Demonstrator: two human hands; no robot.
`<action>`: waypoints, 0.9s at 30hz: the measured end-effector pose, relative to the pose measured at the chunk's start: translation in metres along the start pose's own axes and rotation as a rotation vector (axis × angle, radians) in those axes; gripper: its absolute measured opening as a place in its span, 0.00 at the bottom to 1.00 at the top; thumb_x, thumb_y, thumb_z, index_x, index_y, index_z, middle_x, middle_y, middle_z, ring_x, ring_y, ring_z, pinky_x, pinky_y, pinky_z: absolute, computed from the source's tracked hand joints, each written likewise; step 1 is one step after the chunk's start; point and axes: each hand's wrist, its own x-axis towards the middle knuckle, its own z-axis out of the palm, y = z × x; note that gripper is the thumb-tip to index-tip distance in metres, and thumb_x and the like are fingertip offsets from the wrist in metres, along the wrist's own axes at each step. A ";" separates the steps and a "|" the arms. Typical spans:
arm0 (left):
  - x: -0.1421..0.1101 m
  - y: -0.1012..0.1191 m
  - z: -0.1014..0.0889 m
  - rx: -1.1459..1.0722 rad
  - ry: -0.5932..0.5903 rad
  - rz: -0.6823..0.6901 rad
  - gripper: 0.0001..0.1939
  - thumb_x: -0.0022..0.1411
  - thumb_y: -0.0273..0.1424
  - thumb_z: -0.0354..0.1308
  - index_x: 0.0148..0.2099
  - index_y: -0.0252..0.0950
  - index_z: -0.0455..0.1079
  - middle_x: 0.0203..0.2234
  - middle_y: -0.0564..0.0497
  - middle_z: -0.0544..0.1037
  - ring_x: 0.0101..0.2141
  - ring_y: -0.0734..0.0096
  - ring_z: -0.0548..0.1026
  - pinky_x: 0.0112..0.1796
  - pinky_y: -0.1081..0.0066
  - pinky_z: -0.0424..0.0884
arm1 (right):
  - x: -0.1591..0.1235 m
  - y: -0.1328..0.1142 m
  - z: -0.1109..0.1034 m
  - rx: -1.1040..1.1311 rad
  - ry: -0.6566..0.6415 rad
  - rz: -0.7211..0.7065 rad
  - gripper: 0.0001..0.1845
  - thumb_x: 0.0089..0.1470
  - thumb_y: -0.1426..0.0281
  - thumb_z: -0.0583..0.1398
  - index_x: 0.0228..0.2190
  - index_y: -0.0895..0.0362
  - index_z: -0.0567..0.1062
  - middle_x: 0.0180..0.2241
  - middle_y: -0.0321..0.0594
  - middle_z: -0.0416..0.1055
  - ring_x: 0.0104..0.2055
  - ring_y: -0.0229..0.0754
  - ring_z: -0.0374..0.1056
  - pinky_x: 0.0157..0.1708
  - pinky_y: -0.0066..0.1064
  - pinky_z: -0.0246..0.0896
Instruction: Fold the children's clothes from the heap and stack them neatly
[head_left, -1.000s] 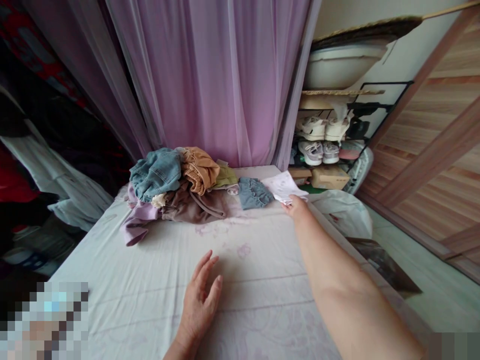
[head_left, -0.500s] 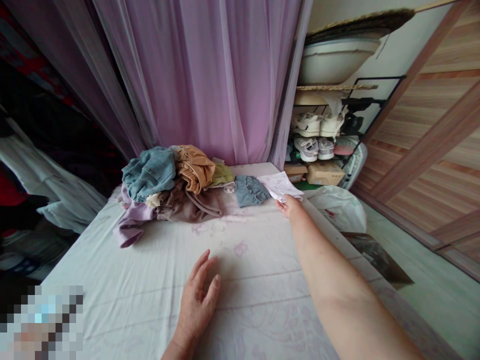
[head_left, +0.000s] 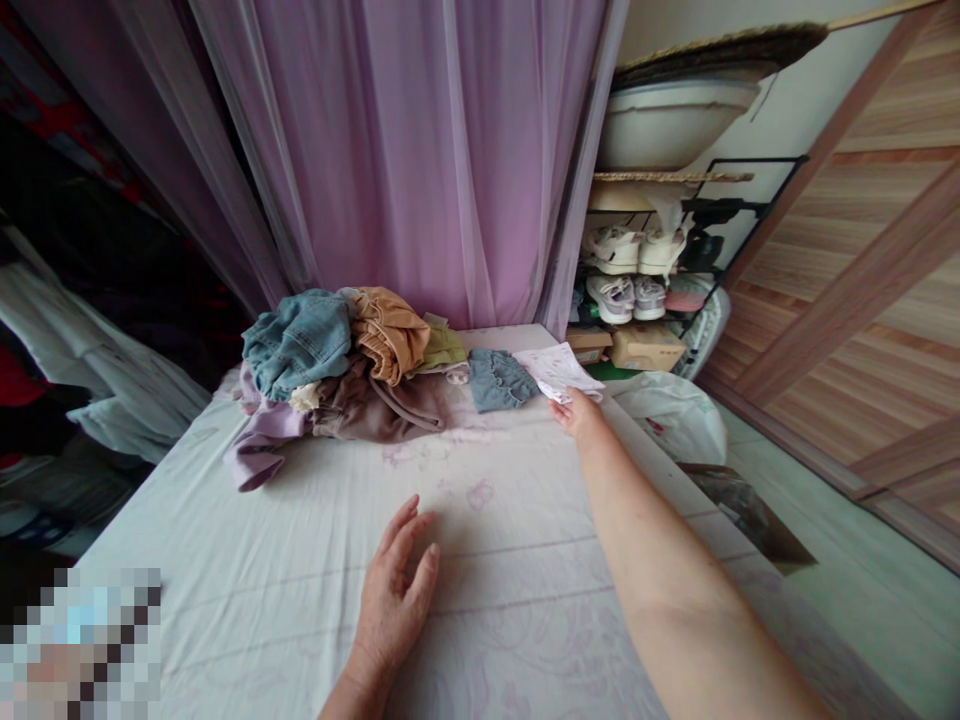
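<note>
Head view: a grey-blue ruffled garment (head_left: 501,382) lies flat on the bed (head_left: 285,580) and serves as the landmark. Just right of it, touching or slightly overlapping its edge, is a white printed cloth (head_left: 559,366), spread near the bed's right side. The right hand (head_left: 579,410) reaches to the near edge of this cloth, right of and slightly nearer than the landmark; its fingers are at the cloth, but I cannot tell whether they are clamped on it. Nearer than the landmark and to its left, the left hand (head_left: 395,595) is over the sheet, fingers loosely apart and thumb spread from them.

Left of the landmark is a heap: a yellow-green garment (head_left: 445,346) closest to it, then a tan one (head_left: 391,332), a brown one (head_left: 379,408), blue denim (head_left: 298,342) and a lilac piece (head_left: 259,448) farthest. Behind the landmark hangs a purple curtain (head_left: 397,150). Beyond it to the right are white shoes (head_left: 619,247), a cardboard box (head_left: 648,347) and a white plastic bag (head_left: 679,412).
</note>
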 end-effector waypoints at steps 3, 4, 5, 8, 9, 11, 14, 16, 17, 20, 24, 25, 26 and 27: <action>0.001 -0.001 0.000 0.003 -0.018 0.007 0.17 0.64 0.39 0.52 0.51 0.38 0.74 0.60 0.43 0.69 0.57 0.58 0.70 0.56 0.58 0.68 | -0.006 -0.001 -0.001 -0.015 0.017 0.059 0.02 0.59 0.74 0.55 0.35 0.56 0.67 0.24 0.33 0.67 0.25 0.33 0.67 0.25 0.21 0.67; 0.001 -0.001 0.000 0.003 -0.019 0.007 0.17 0.64 0.39 0.52 0.51 0.38 0.74 0.60 0.42 0.69 0.57 0.58 0.70 0.56 0.58 0.68 | -0.009 -0.001 -0.002 -0.019 0.013 0.069 0.02 0.60 0.74 0.54 0.34 0.56 0.67 0.24 0.33 0.68 0.25 0.33 0.67 0.25 0.21 0.67; 0.001 -0.001 0.000 0.002 -0.017 0.008 0.17 0.64 0.39 0.52 0.51 0.38 0.74 0.60 0.42 0.68 0.57 0.58 0.70 0.55 0.58 0.68 | -0.012 -0.001 -0.003 -0.024 0.008 0.077 0.03 0.60 0.74 0.54 0.33 0.57 0.67 0.24 0.34 0.68 0.26 0.33 0.68 0.26 0.21 0.67; 0.002 -0.002 0.000 -0.006 -0.004 0.011 0.17 0.64 0.39 0.52 0.50 0.38 0.74 0.60 0.42 0.68 0.57 0.58 0.70 0.54 0.58 0.69 | -0.023 -0.001 -0.007 -0.036 -0.013 0.093 0.05 0.61 0.75 0.54 0.33 0.58 0.69 0.26 0.35 0.69 0.27 0.32 0.68 0.27 0.21 0.67; 0.002 -0.002 0.001 -0.013 0.001 0.012 0.17 0.64 0.39 0.52 0.50 0.38 0.74 0.59 0.42 0.68 0.56 0.58 0.70 0.54 0.59 0.69 | -0.027 -0.001 -0.009 -0.039 -0.020 0.097 0.05 0.61 0.74 0.54 0.34 0.59 0.70 0.27 0.35 0.70 0.27 0.32 0.68 0.27 0.21 0.67; 0.002 -0.003 0.002 -0.031 0.013 0.008 0.17 0.63 0.39 0.53 0.49 0.38 0.74 0.59 0.42 0.69 0.56 0.58 0.71 0.53 0.59 0.70 | -0.034 0.001 -0.013 -0.046 -0.031 0.101 0.06 0.63 0.71 0.56 0.37 0.60 0.71 0.31 0.36 0.71 0.29 0.33 0.68 0.28 0.24 0.68; 0.003 -0.004 0.003 -0.052 0.031 0.000 0.17 0.62 0.39 0.54 0.48 0.37 0.75 0.58 0.42 0.70 0.54 0.58 0.72 0.52 0.60 0.71 | -0.042 0.004 -0.018 -0.060 -0.040 0.098 0.12 0.62 0.65 0.58 0.43 0.60 0.72 0.38 0.38 0.72 0.33 0.35 0.70 0.31 0.29 0.70; 0.004 -0.005 0.004 -0.050 0.030 0.001 0.17 0.62 0.38 0.53 0.48 0.37 0.75 0.58 0.42 0.70 0.54 0.59 0.73 0.52 0.60 0.71 | -0.047 0.008 -0.020 -0.074 -0.041 0.089 0.15 0.61 0.64 0.59 0.46 0.60 0.71 0.42 0.41 0.72 0.37 0.38 0.70 0.35 0.33 0.71; 0.005 -0.005 0.004 -0.046 0.029 0.004 0.17 0.62 0.38 0.53 0.47 0.37 0.75 0.57 0.42 0.71 0.54 0.59 0.73 0.52 0.60 0.71 | -0.050 0.010 -0.021 -0.084 -0.042 0.083 0.16 0.61 0.63 0.59 0.47 0.59 0.71 0.43 0.41 0.71 0.39 0.39 0.71 0.37 0.34 0.71; 0.006 -0.005 0.005 -0.028 0.037 0.016 0.16 0.61 0.38 0.53 0.46 0.37 0.75 0.56 0.43 0.72 0.53 0.60 0.74 0.53 0.60 0.70 | -0.058 0.017 -0.024 -0.121 -0.049 0.055 0.16 0.61 0.63 0.59 0.48 0.58 0.71 0.45 0.42 0.71 0.41 0.40 0.71 0.39 0.36 0.71; 0.008 -0.003 0.004 0.022 0.017 0.026 0.15 0.60 0.36 0.53 0.45 0.37 0.75 0.55 0.43 0.73 0.48 0.61 0.77 0.49 0.62 0.73 | -0.069 0.029 -0.028 -0.187 -0.058 -0.029 0.13 0.61 0.65 0.59 0.45 0.58 0.72 0.42 0.41 0.72 0.37 0.38 0.70 0.36 0.33 0.71; 0.008 -0.002 0.004 0.038 0.007 0.029 0.15 0.60 0.35 0.53 0.45 0.37 0.76 0.54 0.43 0.74 0.47 0.61 0.77 0.48 0.62 0.74 | -0.072 0.032 -0.029 -0.208 -0.055 -0.060 0.11 0.60 0.68 0.59 0.44 0.58 0.71 0.39 0.39 0.72 0.35 0.37 0.70 0.35 0.31 0.70; 0.008 -0.001 0.003 0.056 -0.002 0.031 0.15 0.60 0.34 0.52 0.45 0.37 0.76 0.54 0.43 0.74 0.46 0.62 0.78 0.47 0.62 0.74 | -0.076 0.036 -0.031 -0.230 -0.051 -0.094 0.10 0.58 0.70 0.60 0.43 0.57 0.71 0.36 0.37 0.72 0.33 0.36 0.70 0.33 0.29 0.70; 0.009 0.000 0.003 0.074 -0.010 0.035 0.15 0.60 0.34 0.52 0.44 0.36 0.75 0.54 0.43 0.74 0.45 0.62 0.78 0.46 0.63 0.75 | -0.080 0.040 -0.034 -0.254 -0.054 -0.132 0.10 0.55 0.73 0.60 0.41 0.56 0.71 0.33 0.35 0.72 0.32 0.36 0.70 0.32 0.28 0.69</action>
